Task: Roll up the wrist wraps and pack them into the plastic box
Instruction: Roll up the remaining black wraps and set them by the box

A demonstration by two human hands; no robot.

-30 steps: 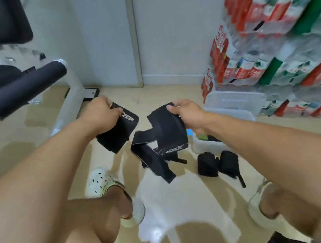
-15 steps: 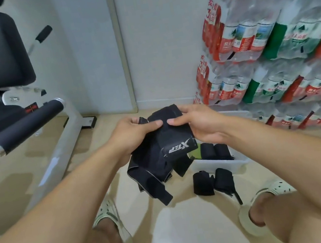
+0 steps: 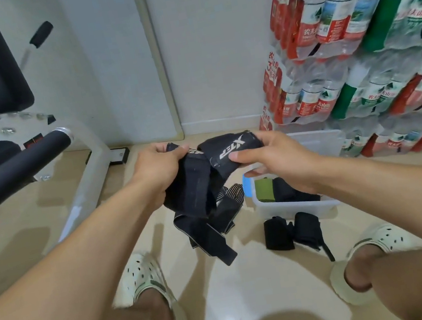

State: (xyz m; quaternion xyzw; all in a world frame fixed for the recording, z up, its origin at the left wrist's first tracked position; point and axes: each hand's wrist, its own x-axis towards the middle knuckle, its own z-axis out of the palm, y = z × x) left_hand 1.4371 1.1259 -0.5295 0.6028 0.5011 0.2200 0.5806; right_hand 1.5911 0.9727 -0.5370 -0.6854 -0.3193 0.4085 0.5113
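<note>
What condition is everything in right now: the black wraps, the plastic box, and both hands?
Black fabric wrist wraps with white lettering: unrolled, held up, tails dangling.
Left hand: grips one wrap end.
Right hand: pinches the lettered end.
Two rolled black wraps: lying on the floor, outside the box.
Clear plastic box: open, on the floor, partly filled with dark and green items.
</note>
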